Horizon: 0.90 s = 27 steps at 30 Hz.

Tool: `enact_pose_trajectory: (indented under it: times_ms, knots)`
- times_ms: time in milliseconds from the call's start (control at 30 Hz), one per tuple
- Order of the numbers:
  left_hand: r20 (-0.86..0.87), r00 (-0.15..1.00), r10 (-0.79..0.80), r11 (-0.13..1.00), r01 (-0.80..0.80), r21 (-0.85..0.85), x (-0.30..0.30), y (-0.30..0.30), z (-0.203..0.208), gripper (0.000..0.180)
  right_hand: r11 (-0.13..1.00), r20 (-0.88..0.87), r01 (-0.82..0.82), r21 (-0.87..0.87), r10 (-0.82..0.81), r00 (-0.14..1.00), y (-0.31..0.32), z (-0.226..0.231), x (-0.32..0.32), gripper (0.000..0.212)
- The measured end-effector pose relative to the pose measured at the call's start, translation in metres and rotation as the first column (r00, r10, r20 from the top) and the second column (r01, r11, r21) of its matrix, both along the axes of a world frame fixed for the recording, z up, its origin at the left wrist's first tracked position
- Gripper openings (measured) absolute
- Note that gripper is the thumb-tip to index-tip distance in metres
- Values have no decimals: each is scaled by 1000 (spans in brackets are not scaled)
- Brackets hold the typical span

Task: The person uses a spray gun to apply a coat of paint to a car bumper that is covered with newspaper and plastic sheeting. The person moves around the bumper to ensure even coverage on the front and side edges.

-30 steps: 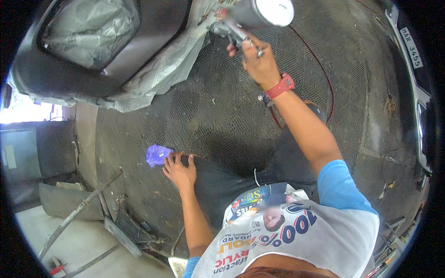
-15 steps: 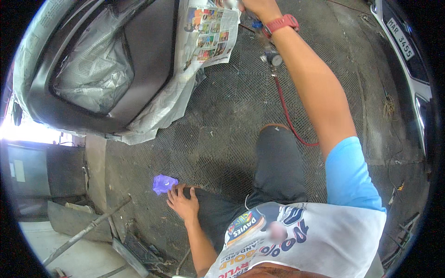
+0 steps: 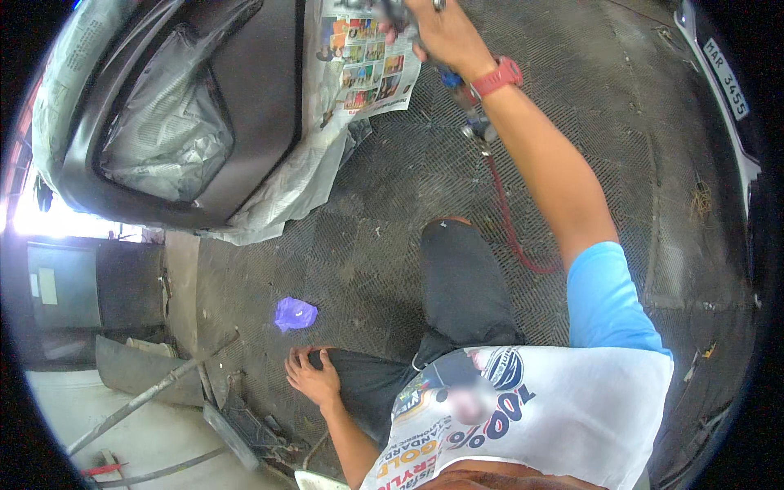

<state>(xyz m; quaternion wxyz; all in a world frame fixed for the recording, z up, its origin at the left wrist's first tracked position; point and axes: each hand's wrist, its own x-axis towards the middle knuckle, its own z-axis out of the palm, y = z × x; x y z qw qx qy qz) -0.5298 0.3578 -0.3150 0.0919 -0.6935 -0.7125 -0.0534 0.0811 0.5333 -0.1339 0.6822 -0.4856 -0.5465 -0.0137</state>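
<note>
My right hand (image 3: pixel 451 39) is wrapped round a spray gun (image 3: pixel 395 13) at the top edge, which cuts off part of the gun. Below its handle hang a blue fitting (image 3: pixel 448 77) and a regulator (image 3: pixel 477 129), joined to a red air hose (image 3: pixel 501 200). Left of the gun stands a matte dark car panel (image 3: pixel 260 90), masked round its edges with newspaper (image 3: pixel 371 69). Crumpled sheeting (image 3: pixel 171 143) fills the opening in the panel. My left hand (image 3: pixel 314 379) rests on my left knee, fingers spread, holding nothing.
A crumpled purple plastic piece (image 3: pixel 296 314) lies on the ribbed dark floor mat (image 3: pixel 367 245) beyond my left knee. Metal poles (image 3: pixel 155 390) and loose parts lean at the lower left. Another vehicle (image 3: pixel 723 90) stands along the right edge.
My right hand and the spray gun have shifted left and slightly lower in view. My left hand appears farther from the purple piece. The whole view has shifted a little.
</note>
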Motion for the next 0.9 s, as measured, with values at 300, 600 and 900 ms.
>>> enact_pose_trajectory:
  times_ms: [300, 600, 900]
  knots:
    - [-39, 995, 93, 996, -93, 19, -7, -15, 7, 42, 771, -289, -553, -317, 477, 830, -53, -75, -100, 43]
    - [36, 989, 146, 988, -143, -59, -4, -11, 10, 41, 834, -304, -442, -331, 349, 886, -58, -13, -92, 48]
    - [62, 994, 88, 996, -86, -31, -3, 1, 3, 38, 950, -186, -171, -261, 124, 975, -67, 41, -86, 51]
